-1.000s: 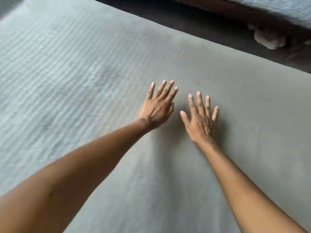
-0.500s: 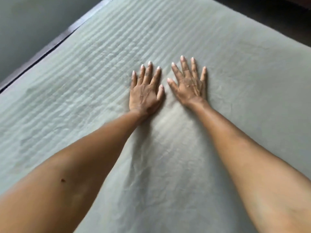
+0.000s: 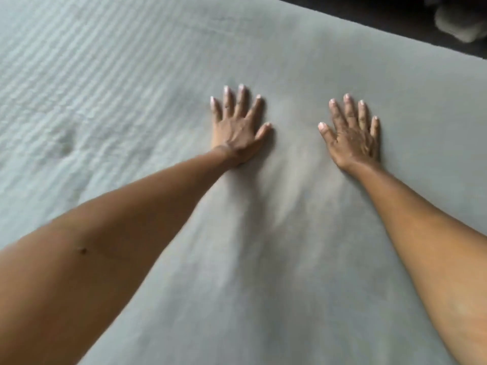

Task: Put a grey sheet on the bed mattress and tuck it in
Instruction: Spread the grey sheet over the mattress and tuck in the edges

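On the sheet, hands: left hand (image 3: pixel 237 133) and right hand (image 3: pixel 353 138) lie palm down on the sheet (image 3: pixel 290 272), apart from each other, fingers (image 3: pixel 241 101) straight and spread, gripping nothing.
Sheet, between the hands: a soft ridge (image 3: pixel 279 206) of slack runs from the gap back toward the person; blur makes its height hard to read.
Sheet, left-hand side: fine ribs (image 3: pixel 79 75) show through the cloth, with a small dent (image 3: pixel 67 143) among them. I take these for quilting on the mattress, which is itself fully covered.
Sheet, far edge: the edge (image 3: pixel 369 30) meets dark floor (image 3: pixel 382 9), where a pale blurred lump (image 3: pixel 461 25) lies. Whether the cloth is tucked there cannot be told.
Step in hand: smoothing, by my reading. The sheet is spread over the mattress, and no tuck shows.
Doing it well: flat palms, light weight, both hands sweeping apart across the ridge toward the sheet's sides at an even pace, so slack runs off rather than piling up. Curled fingers would pinch new folds. Each sweep should end at the sheet's edge, leaving the overhang taut for tucking.
Risk: too hard a push may drag the sheet off-centre and leave one side short.
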A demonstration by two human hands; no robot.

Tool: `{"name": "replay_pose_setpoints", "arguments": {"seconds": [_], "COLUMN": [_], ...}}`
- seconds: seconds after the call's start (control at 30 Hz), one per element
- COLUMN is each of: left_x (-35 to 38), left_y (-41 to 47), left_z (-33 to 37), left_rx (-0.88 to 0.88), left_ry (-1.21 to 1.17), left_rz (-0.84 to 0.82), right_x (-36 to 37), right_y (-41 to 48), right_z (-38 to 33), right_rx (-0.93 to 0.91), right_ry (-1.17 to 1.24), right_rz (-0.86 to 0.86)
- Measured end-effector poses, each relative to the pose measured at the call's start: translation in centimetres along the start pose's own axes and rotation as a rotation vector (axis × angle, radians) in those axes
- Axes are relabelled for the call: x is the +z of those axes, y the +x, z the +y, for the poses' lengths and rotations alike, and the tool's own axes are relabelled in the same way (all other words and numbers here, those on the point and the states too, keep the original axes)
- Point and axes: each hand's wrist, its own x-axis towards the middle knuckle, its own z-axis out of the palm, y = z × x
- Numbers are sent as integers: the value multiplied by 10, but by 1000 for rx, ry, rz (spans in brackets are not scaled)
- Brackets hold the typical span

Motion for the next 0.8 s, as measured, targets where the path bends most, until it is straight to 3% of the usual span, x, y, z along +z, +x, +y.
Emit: {"name": "replay_pose_setpoints", "arguments": {"seconds": [0.17, 0.47, 0.63, 0.8], "left_x": [48, 111, 133, 150], "left_y": [-32, -100, -153, -202], "left_z": [188, 451, 557, 611], "left_rx": [214, 332, 503, 608], "left_ry": [12, 14, 27, 73], "left_rz": [-60, -121, -175, -193], "right_x": [2, 0, 5, 10], "right_y": [-67, -204, -262, -323], "right_z": [139, 370, 443, 489], "right_rx": [156, 299, 417, 503], "right_ry": [27, 2, 25, -1], "right_rz": [37, 50, 92, 112]}}
